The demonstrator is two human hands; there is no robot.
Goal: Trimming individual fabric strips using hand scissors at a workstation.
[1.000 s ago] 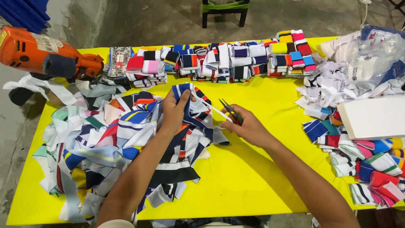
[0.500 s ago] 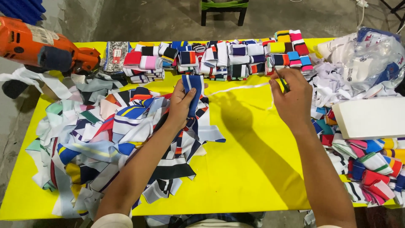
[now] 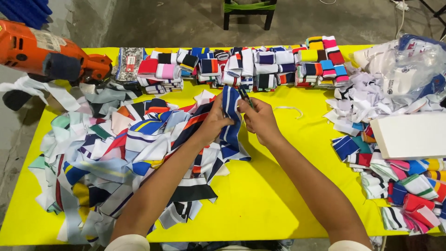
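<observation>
My left hand grips a blue-and-white striped knit band and holds it up over the yellow table. Close against the band's right edge, my right hand is closed around small dark scissors whose blades point up and away. A thin white strip lies on the table just right of my right hand. The lower end of the band hangs into the loose pile of striped fabric pieces on the left.
Folded striped bands line the far edge. An orange power tool sits at the far left corner. A plastic bag, white scraps, a white box and more folded bands fill the right side.
My right hand pulled the white strip out to the right and up, let it drop on the table, then came back to the band. My left hand lifted the blue band.
</observation>
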